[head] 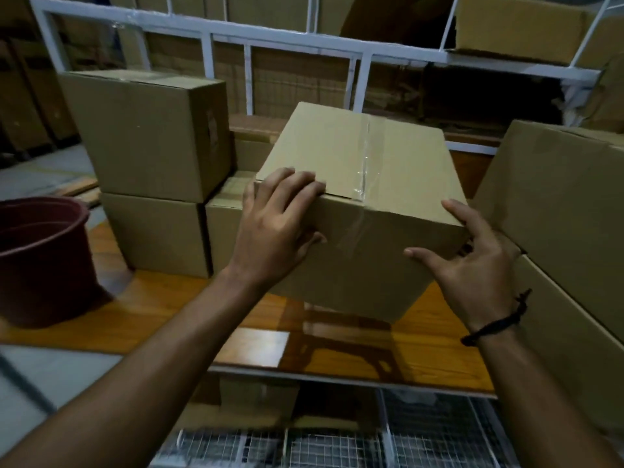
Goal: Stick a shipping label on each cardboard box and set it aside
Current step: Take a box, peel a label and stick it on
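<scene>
Box: (354,163) plain cardboard, taped shut, no label showing on the top or near face.
Place: over the middle of the bench (337,352), near its front edge; possibly lifted clear of the wood, underside hidden.
Axis: tape seam (366,157) running from near edge to far edge, away from the body; top face tipped toward the camera.
Left hand: (277,224) gripping the near-left top corner, fingers curled over the top edge, thumb on the near face.
Right hand: (472,265) spread flat against the near-right corner, thumb on the near face, nothing pinched.
Bearing: dead ahead, between both hands, each in contact; left higher, right lower and closer to the body.
Neighbours: left stack (145,136) toward the bench's back-left corner, right stack (557,204) just beside the right hand, bucket (40,251) at the left edge.
Next call: set down flat, top up, with one hand freed for a label; none in sight.
</scene>
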### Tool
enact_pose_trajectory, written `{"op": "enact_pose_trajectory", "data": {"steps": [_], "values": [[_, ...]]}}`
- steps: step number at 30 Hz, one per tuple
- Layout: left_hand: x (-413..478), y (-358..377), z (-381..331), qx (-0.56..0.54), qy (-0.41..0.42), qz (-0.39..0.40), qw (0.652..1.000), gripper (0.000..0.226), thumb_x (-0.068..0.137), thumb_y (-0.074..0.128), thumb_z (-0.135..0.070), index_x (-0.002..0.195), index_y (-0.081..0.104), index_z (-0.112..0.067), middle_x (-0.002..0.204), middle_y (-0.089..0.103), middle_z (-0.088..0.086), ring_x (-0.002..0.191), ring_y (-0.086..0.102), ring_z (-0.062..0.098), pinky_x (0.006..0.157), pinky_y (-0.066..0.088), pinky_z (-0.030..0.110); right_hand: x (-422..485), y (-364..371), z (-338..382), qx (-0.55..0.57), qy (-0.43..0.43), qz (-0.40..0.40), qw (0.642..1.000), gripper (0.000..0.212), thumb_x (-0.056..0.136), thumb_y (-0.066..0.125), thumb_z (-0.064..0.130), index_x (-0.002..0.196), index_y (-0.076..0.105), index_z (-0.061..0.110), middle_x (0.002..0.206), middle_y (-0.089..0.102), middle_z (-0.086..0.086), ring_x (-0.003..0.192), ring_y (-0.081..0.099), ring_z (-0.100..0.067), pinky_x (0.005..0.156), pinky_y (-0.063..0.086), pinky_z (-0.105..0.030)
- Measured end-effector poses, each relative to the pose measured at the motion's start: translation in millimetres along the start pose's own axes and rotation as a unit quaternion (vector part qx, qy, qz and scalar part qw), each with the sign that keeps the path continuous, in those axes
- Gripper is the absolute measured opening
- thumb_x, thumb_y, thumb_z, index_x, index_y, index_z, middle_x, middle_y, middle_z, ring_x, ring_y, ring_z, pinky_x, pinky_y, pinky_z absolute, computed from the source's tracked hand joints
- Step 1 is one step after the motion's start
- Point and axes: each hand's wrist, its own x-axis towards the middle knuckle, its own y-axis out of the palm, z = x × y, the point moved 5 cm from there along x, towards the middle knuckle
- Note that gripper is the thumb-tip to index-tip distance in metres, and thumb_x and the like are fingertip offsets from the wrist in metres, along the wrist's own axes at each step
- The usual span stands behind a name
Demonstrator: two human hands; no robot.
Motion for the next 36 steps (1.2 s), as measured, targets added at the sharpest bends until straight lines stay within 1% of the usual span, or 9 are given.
{"op": "enact_pose_trajectory", "data": {"steps": [3,6,10,13,17,22,28,32,36], "values": [[-12,-20,-10,0.011,0.0,0.004,1.0,0.068,0.076,0.079,-0.034,0.133,0.051,-0.01,0.138,0.052,0.015,0.131,0.04,0.034,0.1,0.038,0.059,-17,-7,6,0.035,-0.012,0.006,0.999,0.08,0.061,0.077,0.043,0.134,0.052,0.021,0.132,0.051,0.01,0.123,0.053,-0.014,0.09,0.055,-0.047],[-26,-37,-14,0.025,-0.019,0.006,0.999,0.068,0.077,0.078,-0.034,0.134,0.051,-0.01,0.139,0.052,0.015,0.132,0.04,0.034,0.101,0.037,0.059,-26,-3,15,0.05,-0.02,0.022,0.998,0.078,0.063,0.08,0.034,0.134,0.053,0.018,0.129,0.05,0.009,0.123,0.052,-0.017,0.091,0.055,-0.044],[-49,-58,-5,0.054,-0.053,0.024,0.997,0.068,0.077,0.076,-0.033,0.135,0.05,-0.01,0.139,0.051,0.015,0.132,0.04,0.035,0.101,0.037,0.061,-31,17,29,0.062,-0.02,0.068,0.995,0.078,0.064,0.083,0.029,0.135,0.052,0.019,0.131,0.053,0.004,0.122,0.049,-0.012,0.095,0.049,-0.03],[-71,-70,7,0.07,-0.076,0.038,0.994,0.071,0.074,0.08,-0.03,0.135,0.05,-0.009,0.139,0.051,0.015,0.131,0.04,0.034,0.102,0.036,0.059,-38,38,35,0.072,-0.013,0.097,0.993,0.077,0.065,0.085,0.024,0.134,0.052,0.02,0.125,0.053,0.007,0.114,0.048,-0.006,0.09,0.046,-0.02],[-97,-74,29,0.083,-0.092,0.062,0.99,0.073,0.071,0.084,-0.027,0.134,0.052,-0.008,0.137,0.053,0.016,0.13,0.04,0.034,0.101,0.037,0.059,-51,75,37,0.082,-0.002,0.129,0.988,0.077,0.065,0.086,0.024,0.134,0.052,0.022,0.129,0.057,-0.004,0.111,0.05,-0.009,0.09,0.051,-0.026],[-131,-60,61,0.082,-0.119,0.108,0.984,0.077,0.068,0.086,-0.024,0.135,0.051,-0.01,0.137,0.052,0.015,0.131,0.037,0.032,0.101,0.038,0.062,-70,123,30,0.079,0.017,0.151,0.985,0.076,0.066,0.086,0.021,0.135,0.052,0.021,0.129,0.058,-0.003,0.117,0.052,-0.013,0.091,0.047,-0.021],[-161,-38,106,0.064,-0.133,0.15,0.978,0.078,0.067,0.087,-0.026,0.133,0.048,-0.015,0.136,0.052,0.012,0.131,0.037,0.03,0.099,0.041,0.06,-89,176,23,0.049,0.041,0.146,0.987,0.077,0.063,0.087,0.026,0.133,0.054,0.022,0.126,0.06,-0.004,0.117,0.055,-0.019,0.094,0.053,-0.041],[-170,-24,134,0.034,-0.141,0.17,0.975,0.076,0.065,0.088,-0.023,0.13,0.049,-0.016,0.134,0.054,0.012,0.131,0.039,0.03,0.098,0.041,0.061,-95,203,22,0.034,0.059,0.14,0.988,0.075,0.064,0.087,0.025,0.132,0.056,0.019,0.128,0.061,-0.004,0.119,0.055,-0.02,0.097,0.051,-0.037],[-180,-9,158,0.003,-0.144,0.182,0.973,0.075,0.065,0.088,-0.022,0.13,0.048,-0.018,0.134,0.054,0.011,0.131,0.038,0.029,0.098,0.041,0.062,-99,224,20,0.002,0.067,0.139,0.988,0.075,0.063,0.087,0.024,0.132,0.056,0.017,0.127,0.061,-0.006,0.117,0.056,-0.021,0.095,0.052,-0.039]]}}
